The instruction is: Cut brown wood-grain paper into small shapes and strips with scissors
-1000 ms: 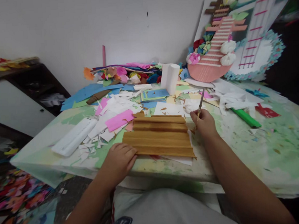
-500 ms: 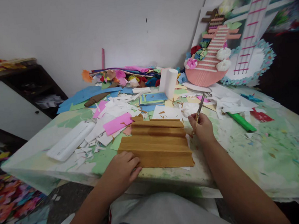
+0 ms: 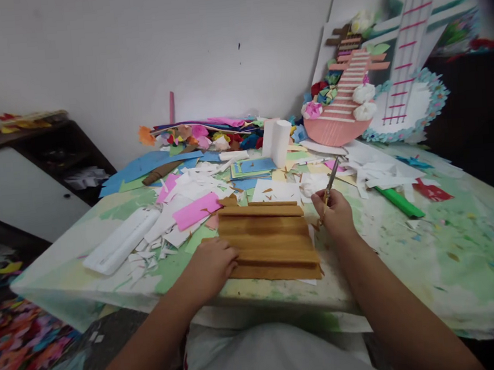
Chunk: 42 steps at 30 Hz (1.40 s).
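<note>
A sheet of brown crepe paper (image 3: pixel 268 234) with crosswise folds lies at the table's front edge, before my body. At its left edge is my left hand (image 3: pixel 219 264), fingers bent closed on the paper near the front fold; the fingertips are partly hidden. My right hand (image 3: pixel 334 209), just off the paper's right side, is closed around a pair of scissors (image 3: pixel 331 181). Their blades point up and away from me, and the handles are partly covered by my fingers. Brown scraps lie on white paper (image 3: pixel 275 189) behind the sheet.
White paper strips (image 3: pixel 199 183), a pink paper piece (image 3: pixel 196 210) and a long white plastic case (image 3: pixel 123 240) lie left. Behind stand a white roll (image 3: pixel 283 142) and paper guitar shapes (image 3: pixel 345 126). A green roll (image 3: pixel 400 201) lies right.
My left hand has shifted up and right along the paper's left edge. The front fold has changed shape, and more of the paper's middle shows. My right hand still has the scissors.
</note>
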### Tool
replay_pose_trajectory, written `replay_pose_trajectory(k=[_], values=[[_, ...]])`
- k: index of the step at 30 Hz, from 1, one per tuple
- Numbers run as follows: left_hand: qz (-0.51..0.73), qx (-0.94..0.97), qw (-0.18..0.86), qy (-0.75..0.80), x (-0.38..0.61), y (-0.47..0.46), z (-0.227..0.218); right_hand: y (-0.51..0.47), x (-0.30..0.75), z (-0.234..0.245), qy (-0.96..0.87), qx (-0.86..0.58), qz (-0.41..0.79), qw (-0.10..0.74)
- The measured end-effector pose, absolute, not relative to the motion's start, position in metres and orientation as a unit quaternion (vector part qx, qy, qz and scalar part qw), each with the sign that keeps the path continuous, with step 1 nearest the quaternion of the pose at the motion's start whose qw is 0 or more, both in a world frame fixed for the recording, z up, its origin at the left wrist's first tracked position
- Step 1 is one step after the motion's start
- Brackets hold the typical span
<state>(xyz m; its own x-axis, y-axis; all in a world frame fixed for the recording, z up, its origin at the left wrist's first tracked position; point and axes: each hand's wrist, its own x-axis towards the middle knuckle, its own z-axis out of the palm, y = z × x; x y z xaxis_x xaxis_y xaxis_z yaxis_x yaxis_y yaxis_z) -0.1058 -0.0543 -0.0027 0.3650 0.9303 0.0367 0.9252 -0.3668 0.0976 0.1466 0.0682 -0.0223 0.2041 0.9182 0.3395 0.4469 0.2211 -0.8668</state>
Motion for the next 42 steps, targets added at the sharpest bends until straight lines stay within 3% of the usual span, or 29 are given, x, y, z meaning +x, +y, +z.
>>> replay_pose_trajectory(k=[4,7,9,11,13,18,21,24,26,28,30,32,35,37,39,40,42], values=[[0.054,0.811,0.060,0.580,-0.105,-0.052,0.024,0.070,0.148,-0.022,-0.576,-0.579,0.237,0.527],[0.164,0.753,0.231,0.594,-0.116,-0.053,0.048,0.072,0.152,-0.020,-0.558,-0.574,0.242,0.548],[0.319,0.629,0.380,0.598,-0.124,-0.055,0.056,0.072,0.154,-0.018,-0.540,-0.568,0.247,0.570],[0.443,0.489,0.504,0.557,-0.126,-0.058,0.053,0.073,0.157,-0.016,-0.513,-0.564,0.257,0.594],[0.491,0.405,0.579,0.510,-0.121,-0.062,0.041,0.074,0.159,-0.015,-0.481,-0.563,0.269,0.616],[0.523,0.222,0.685,0.456,-0.085,-0.081,0.004,0.078,0.163,-0.014,-0.420,-0.567,0.287,0.648],[0.530,0.194,0.694,0.447,-0.061,-0.096,-0.004,0.077,0.161,-0.012,-0.411,-0.568,0.287,0.653],[0.364,0.331,0.729,0.476,-0.048,-0.110,0.002,0.070,0.156,-0.007,-0.419,-0.564,0.289,0.650],[0.223,0.542,0.635,0.504,-0.050,-0.115,0.011,0.064,0.151,-0.003,-0.430,-0.557,0.295,0.646],[0.237,0.612,0.538,0.530,-0.062,-0.111,0.019,0.060,0.148,-0.002,-0.459,-0.550,0.303,0.629],[0.250,0.738,0.217,0.588,-0.082,-0.096,0.022,0.057,0.144,-0.004,-0.497,-0.542,0.311,0.602],[0.186,0.800,0.061,0.567,-0.105,-0.077,0.016,0.055,0.140,-0.007,-0.527,-0.535,0.323,0.576],[0.089,0.842,-0.018,0.531,-0.132,-0.052,-0.001,0.050,0.130,-0.009,-0.619,-0.537,0.334,0.465],[0.067,0.848,-0.035,0.525,-0.139,-0.043,-0.009,0.045,0.118,-0.007,-0.724,-0.538,0.308,0.301],[0.058,0.850,-0.042,0.522,-0.139,-0.039,-0.011,0.041,0.104,-0.002,-0.767,-0.526,0.285,0.234],[0.055,0.850,-0.043,0.523,-0.138,-0.039,-0.010,0.040,0.096,0.001,-0.818,-0.517,0.214,0.136],[0.053,0.847,-0.040,0.527,-0.135,-0.039,-0.005,0.037,0.085,0.005,-0.837,-0.508,0.180,0.097]])
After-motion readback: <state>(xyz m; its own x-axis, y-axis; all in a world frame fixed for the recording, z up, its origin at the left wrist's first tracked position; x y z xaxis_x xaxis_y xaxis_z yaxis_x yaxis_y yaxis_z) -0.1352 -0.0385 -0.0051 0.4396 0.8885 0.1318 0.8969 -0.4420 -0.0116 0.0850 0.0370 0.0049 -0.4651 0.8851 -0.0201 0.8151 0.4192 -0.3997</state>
